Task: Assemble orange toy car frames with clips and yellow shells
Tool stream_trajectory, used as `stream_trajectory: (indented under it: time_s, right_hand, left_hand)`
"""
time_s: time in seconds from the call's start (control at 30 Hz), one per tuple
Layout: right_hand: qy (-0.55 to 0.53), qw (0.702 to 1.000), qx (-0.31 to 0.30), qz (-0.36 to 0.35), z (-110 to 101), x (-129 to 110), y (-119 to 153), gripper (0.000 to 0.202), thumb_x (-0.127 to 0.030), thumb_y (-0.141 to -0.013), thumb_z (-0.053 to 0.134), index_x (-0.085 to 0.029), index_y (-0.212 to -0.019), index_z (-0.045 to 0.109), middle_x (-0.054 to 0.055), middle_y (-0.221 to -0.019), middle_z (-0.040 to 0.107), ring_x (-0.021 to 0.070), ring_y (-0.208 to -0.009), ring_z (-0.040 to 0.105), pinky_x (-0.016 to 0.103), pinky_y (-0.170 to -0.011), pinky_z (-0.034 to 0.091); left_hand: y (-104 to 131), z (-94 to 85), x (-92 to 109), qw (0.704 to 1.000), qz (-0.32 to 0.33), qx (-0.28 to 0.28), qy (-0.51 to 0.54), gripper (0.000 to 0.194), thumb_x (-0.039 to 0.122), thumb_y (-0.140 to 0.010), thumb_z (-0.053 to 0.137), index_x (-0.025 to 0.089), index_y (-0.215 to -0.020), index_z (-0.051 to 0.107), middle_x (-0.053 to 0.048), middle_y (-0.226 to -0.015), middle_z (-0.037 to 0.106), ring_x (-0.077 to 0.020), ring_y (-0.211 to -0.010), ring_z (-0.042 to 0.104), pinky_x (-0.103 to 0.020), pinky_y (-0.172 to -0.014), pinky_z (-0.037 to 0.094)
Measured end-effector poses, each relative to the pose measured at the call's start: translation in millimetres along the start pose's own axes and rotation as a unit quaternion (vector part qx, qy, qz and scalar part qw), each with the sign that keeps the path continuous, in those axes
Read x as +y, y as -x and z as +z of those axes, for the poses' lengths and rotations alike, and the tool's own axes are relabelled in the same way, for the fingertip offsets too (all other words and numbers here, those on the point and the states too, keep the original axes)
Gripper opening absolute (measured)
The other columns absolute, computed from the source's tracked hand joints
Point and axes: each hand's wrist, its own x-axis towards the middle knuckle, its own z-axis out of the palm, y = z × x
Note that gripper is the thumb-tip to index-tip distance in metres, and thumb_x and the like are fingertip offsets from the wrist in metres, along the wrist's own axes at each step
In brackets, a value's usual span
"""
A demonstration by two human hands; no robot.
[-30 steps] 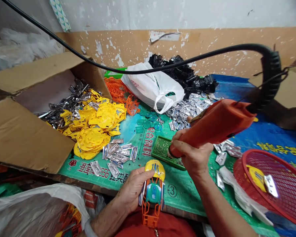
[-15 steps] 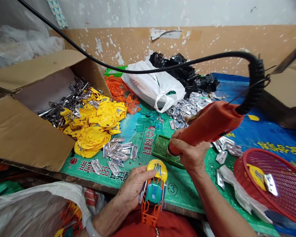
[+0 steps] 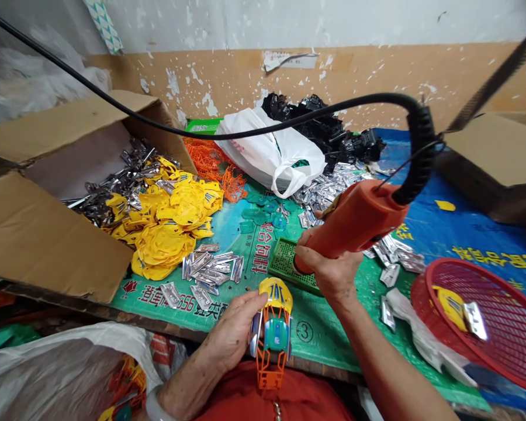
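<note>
My left hand point(image 3: 232, 327) grips a toy car body point(image 3: 277, 333) at the table's front edge. The body has a yellow nose, a teal middle, silvery side pieces and an orange frame at its near end. My right hand point(image 3: 333, 272) is wrapped round the lower end of an orange-red electric screwdriver point(image 3: 359, 219), whose tip is hidden at a green perforated tray point(image 3: 284, 260). A black cable point(image 3: 263, 131) runs from the tool's top to the upper left. Silvery parts point(image 3: 213, 272) lie beyond my left hand.
Yellow parts point(image 3: 175, 216) spill from a cardboard box point(image 3: 48, 234) on the left. Farther back lie a white plastic bag point(image 3: 263, 146), orange frames point(image 3: 210, 161) and black parts point(image 3: 319, 123). At right stands a red basket point(image 3: 499, 327); a lined bag point(image 3: 61, 368) hangs lower left.
My left thumb has slid off the yellow nose toward its left edge, and the car body is turned slightly. The screwdriver's top has swung a little left with my right hand.
</note>
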Motion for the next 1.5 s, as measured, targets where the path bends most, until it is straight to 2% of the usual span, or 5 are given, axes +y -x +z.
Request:
stream_trajectory:
  time_s: [0.1,0.3,0.73,1.13,1.5]
  right_hand:
    - [-0.005,1.0,0.003,-0.005,0.0,1.8,-0.1,0.013,-0.011,-0.053,0.074,-0.018,-0.059,0.064,-0.004,-0.055,0.061,0.0127,-0.051,0.054,0.027,-0.05,0.046]
    - [-0.048,0.999,0.022,-0.003,-3.9,4.9,-5.6,0.012,-0.014,-0.055,0.074,-0.018,-0.059,0.064,-0.003,-0.058,0.061,0.0126,-0.052,0.055,0.027,-0.05,0.045]
    - [-0.21,0.973,-0.094,0.032,-5.0,-57.4,21.3,0.037,-0.008,-0.062,0.07,-0.026,-0.094,0.063,-0.002,-0.071,0.062,0.0153,-0.061,0.058,0.032,-0.058,0.049]
    - [-0.225,0.962,-0.141,0.06,3.9,-47.2,32.4,0.064,-0.01,-0.065,0.07,-0.032,-0.121,0.049,-0.004,-0.071,0.06,0.015,-0.063,0.055,0.031,-0.058,0.047]
    - [-0.204,0.963,-0.168,0.055,1.5,-37.0,34.6,0.066,-0.016,-0.069,0.072,-0.033,-0.126,0.043,-0.004,-0.074,0.058,0.0154,-0.064,0.056,0.033,-0.061,0.047]
  left_hand:
    - [1.5,-1.8,0.8,0.998,0.003,-0.049,-0.03,0.032,0.037,-0.07,0.075,0.009,-0.086,0.07,-0.006,-0.069,0.071,-0.0109,-0.05,0.059,-0.019,-0.048,0.047]
    - [1.5,1.3,1.9,0.999,0.023,-0.015,0.022,0.029,0.031,-0.059,0.083,0.01,-0.074,0.071,-0.004,-0.061,0.069,-0.0094,-0.047,0.056,-0.018,-0.046,0.044]
    - [-3.0,1.7,-4.2,0.995,0.026,-0.065,0.078,0.032,0.032,-0.06,0.082,0.008,-0.08,0.071,-0.005,-0.069,0.068,-0.0093,-0.052,0.055,-0.019,-0.049,0.044]
    - [2.1,6.5,0.5,0.994,0.014,-0.061,0.088,0.03,0.031,-0.053,0.084,0.01,-0.067,0.067,0.002,-0.054,0.055,-0.0091,-0.047,0.051,-0.022,-0.047,0.04]
    - [0.0,6.3,-2.1,0.995,0.024,-0.068,0.075,0.027,0.031,-0.057,0.081,0.012,-0.065,0.065,0.0,-0.055,0.058,-0.0129,-0.053,0.055,-0.025,-0.054,0.043]
